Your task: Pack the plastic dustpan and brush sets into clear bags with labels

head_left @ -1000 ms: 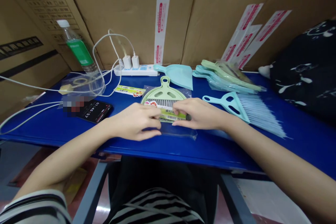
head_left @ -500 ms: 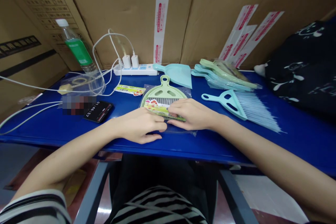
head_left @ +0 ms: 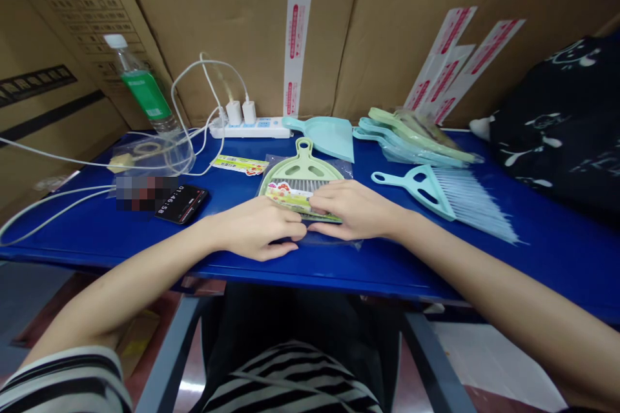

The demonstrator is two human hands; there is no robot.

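Note:
A light green dustpan and brush set (head_left: 316,170) lies flat on the blue table, handle pointing away, with grey bristles showing. Under and around it is a clear plastic bag (head_left: 347,168). Across its front part sits a printed label card (head_left: 287,197) with red mushrooms. My left hand (head_left: 256,226) is closed at the set's near left edge, its fingers curled and their tips partly hidden. From the right, my right hand (head_left: 352,209) grips the near right edge, fingers over the card and thumb below. Another label card (head_left: 239,164) lies just left of the set.
Right of the hands is a blue brush (head_left: 436,196); behind are a blue dustpan (head_left: 323,135) and bagged sets (head_left: 416,139). A phone (head_left: 183,204), bottle (head_left: 148,93), white cables and a power strip (head_left: 266,128) occupy the left and back. Cardboard (head_left: 232,19) walls the rear.
Almost nothing differs. Both hands keep their places on the green set, with only a very slight shift of the left fingers. The phone's timer has advanced.

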